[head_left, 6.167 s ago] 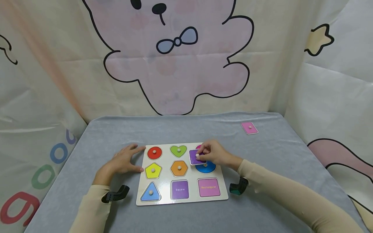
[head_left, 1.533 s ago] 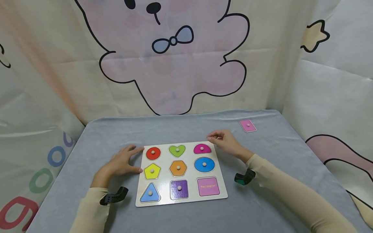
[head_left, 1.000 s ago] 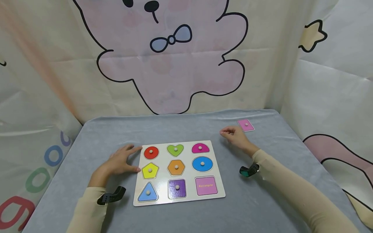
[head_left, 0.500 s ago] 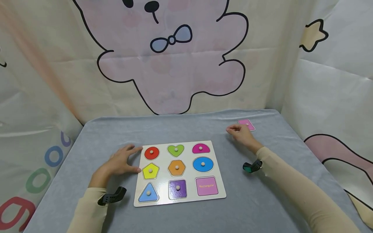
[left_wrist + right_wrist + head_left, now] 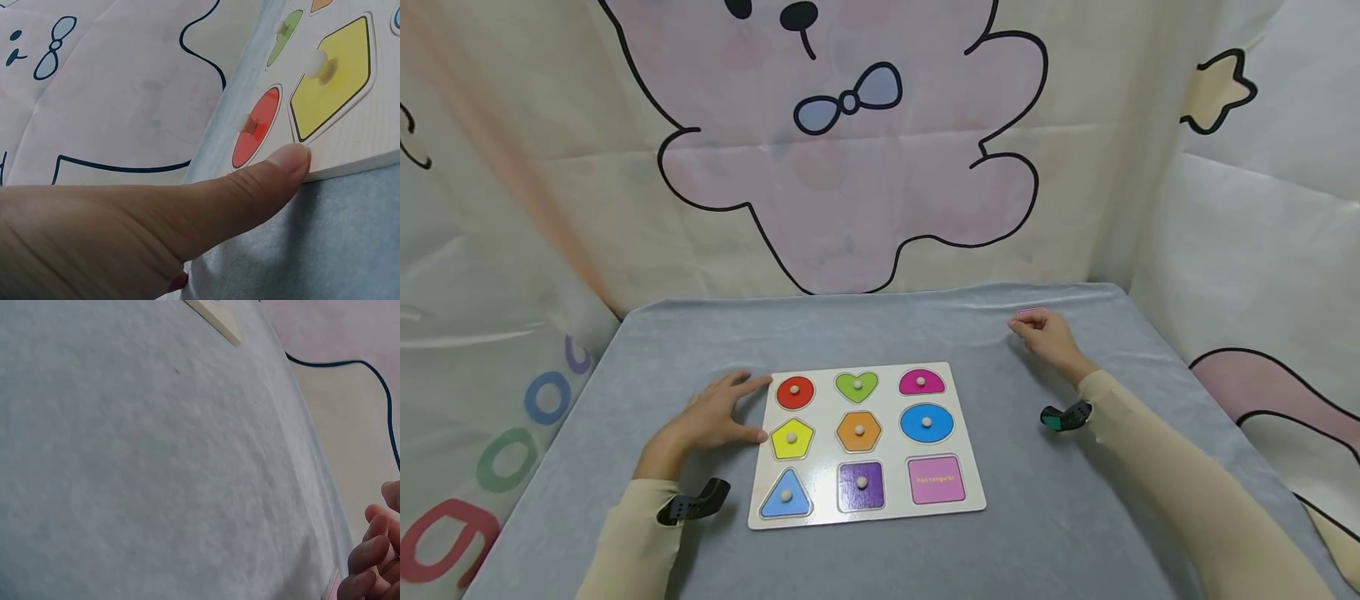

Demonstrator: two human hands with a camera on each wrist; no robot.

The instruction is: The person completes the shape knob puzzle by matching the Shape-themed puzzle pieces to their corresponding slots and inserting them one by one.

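A white wooden shape puzzle board (image 5: 883, 517) lies on the table. Its knobbed pieces include a purple square piece (image 5: 850, 498) seated in the bottom row and a yellow pentagon piece (image 5: 334, 81). The bottom-right recess (image 5: 936, 492) is bare and shows the printed word Rectangular. My left hand (image 5: 707, 417) rests at the board's left side, thumb and index finger spread along its edge. My right hand (image 5: 1051, 340), fingers loosely bent, is over the pink rectangle piece (image 5: 1032, 312) at the back right and hides most of it; in the right wrist view, nothing shows between its fingers.
A grey-blue cloth (image 5: 865, 562) covers the table. A curtain with a printed cartoon animal (image 5: 850, 183) hangs behind the back edge. Black bands (image 5: 696, 504) sit on both wrists.
Earlier my right hand held the purple square piece by its knob; that piece now sits in its recess. The right hand has moved right and back to the pink rectangle piece. My left hand stays put.
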